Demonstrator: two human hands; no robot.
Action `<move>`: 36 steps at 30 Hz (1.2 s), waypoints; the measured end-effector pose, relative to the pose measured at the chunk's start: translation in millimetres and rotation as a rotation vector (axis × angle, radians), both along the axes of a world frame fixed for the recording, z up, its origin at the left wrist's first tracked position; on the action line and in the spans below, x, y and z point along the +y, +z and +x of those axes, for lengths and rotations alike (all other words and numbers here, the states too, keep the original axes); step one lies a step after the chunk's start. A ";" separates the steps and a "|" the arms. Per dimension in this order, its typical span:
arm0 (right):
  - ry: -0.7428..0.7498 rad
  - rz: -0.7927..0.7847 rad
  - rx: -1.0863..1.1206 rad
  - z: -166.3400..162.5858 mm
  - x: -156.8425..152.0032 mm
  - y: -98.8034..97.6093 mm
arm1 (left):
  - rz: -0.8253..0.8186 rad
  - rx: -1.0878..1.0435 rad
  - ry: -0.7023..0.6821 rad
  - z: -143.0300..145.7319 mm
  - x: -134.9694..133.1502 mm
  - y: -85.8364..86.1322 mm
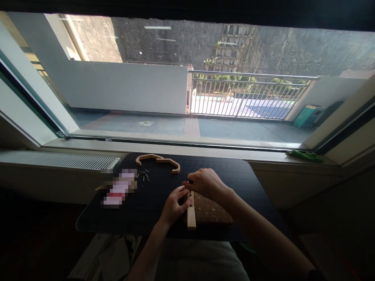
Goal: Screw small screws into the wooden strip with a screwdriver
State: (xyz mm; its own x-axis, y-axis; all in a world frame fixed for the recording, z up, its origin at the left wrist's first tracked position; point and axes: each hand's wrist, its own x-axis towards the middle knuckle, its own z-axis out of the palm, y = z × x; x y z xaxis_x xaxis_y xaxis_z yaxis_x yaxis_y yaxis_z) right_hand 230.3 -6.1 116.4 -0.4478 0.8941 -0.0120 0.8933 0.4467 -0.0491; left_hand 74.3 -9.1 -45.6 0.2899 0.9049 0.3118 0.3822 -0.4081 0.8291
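Note:
A pale wooden strip point(191, 218) with a dark hole lies along the left edge of a brown pitted board point(212, 208). My left hand point(174, 205) is closed around the strip's upper part, with thumb and fingers on either side of it. Over the strip's far end, my right hand point(206, 181) is bent into a pinch, close to the left fingertips. Whatever small thing sits between the right fingers is too dark and hidden to name. Several small metal screws or pins point(143, 174) are scattered to the left on the black table point(152, 210).
Two curved wooden hook-shaped pieces point(168, 160) lie at the table's far edge. A blurred pink and white packet point(120, 187) is at the left. Beyond the table are a window sill point(175, 147), a radiator point(58, 159) and a green cloth-like item point(306, 156).

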 end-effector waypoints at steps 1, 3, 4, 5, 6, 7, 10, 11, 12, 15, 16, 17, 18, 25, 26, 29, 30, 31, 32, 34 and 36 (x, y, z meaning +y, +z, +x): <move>-0.007 -0.003 -0.012 -1.0 0.9 1.4 | -0.002 -0.002 0.002 -0.1 -0.3 0.5; -0.023 -0.011 -0.039 -3.2 2.1 3.2 | -0.003 -0.003 0.001 -0.3 -0.6 1.5; -0.031 -0.014 -0.052 -4.2 2.5 3.6 | -0.003 -0.003 -0.001 -0.3 -0.7 2.1; -0.036 -0.014 -0.060 -4.8 2.6 3.6 | -0.003 0.000 -0.005 -0.2 -0.7 2.6; -0.034 -0.012 -0.061 -5.2 2.6 3.2 | -0.002 0.003 -0.010 -0.1 -0.6 3.1; -0.023 -0.009 -0.055 -5.3 2.3 2.6 | -0.001 0.006 -0.014 0.1 -0.6 3.6; 0.057 0.009 -0.002 -4.5 0.9 -1.1 | -0.003 0.014 -0.017 0.8 -0.8 5.8; 0.086 0.014 0.014 -4.3 0.5 -2.7 | -0.004 0.015 -0.020 1.0 -1.1 6.8; 0.107 0.019 0.022 -4.4 0.1 -4.3 | -0.004 0.015 -0.024 1.3 -1.3 8.0; 0.129 0.016 0.003 -5.7 -0.9 -7.6 | 0.004 0.011 -0.036 1.9 -2.1 11.3; 0.128 0.012 -0.006 -6.2 -1.3 -7.6 | 0.006 0.009 -0.036 2.0 -2.2 11.8; 0.128 0.008 -0.012 -6.4 -1.8 -7.1 | 0.008 0.005 -0.033 2.0 -2.0 11.8; 0.129 0.003 -0.012 -6.3 -2.4 -6.1 | 0.011 -0.001 -0.030 1.8 -1.7 11.3; 0.165 -0.094 0.119 3.5 -4.7 -3.4 | 0.006 0.011 -0.031 -0.1 0.1 5.8; 0.175 -0.132 0.171 4.8 -4.0 -5.2 | 0.004 0.014 -0.030 -0.1 -0.2 6.3; 0.191 -0.247 0.316 7.3 -1.1 -11.0 | 0.006 0.019 -0.028 0.4 -1.4 8.4; 0.194 -0.270 0.350 7.7 -0.2 -12.4 | 0.011 0.019 -0.027 0.6 -1.6 8.9; 0.195 -0.287 0.374 8.0 0.6 -13.3 | 0.015 0.020 -0.027 0.7 -1.7 9.0; 0.194 -0.299 0.391 8.4 1.2 -13.7 | 0.018 0.019 -0.025 0.7 -1.6 8.6; 0.181 -0.303 0.395 9.6 1.8 -13.2 | 0.017 0.018 -0.019 0.6 -1.1 7.0; 0.153 -0.290 0.371 11.0 2.0 -11.7 | 0.009 0.018 -0.012 0.4 -0.5 4.7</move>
State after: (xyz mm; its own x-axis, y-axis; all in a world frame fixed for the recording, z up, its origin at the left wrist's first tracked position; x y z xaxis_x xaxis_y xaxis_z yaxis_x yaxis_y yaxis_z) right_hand 241.3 -4.1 104.8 -0.5950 0.8010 -0.0657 0.7173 0.4924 -0.4930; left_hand 74.7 -9.6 -40.9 0.3066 0.8983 0.3146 0.3918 -0.4203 0.8184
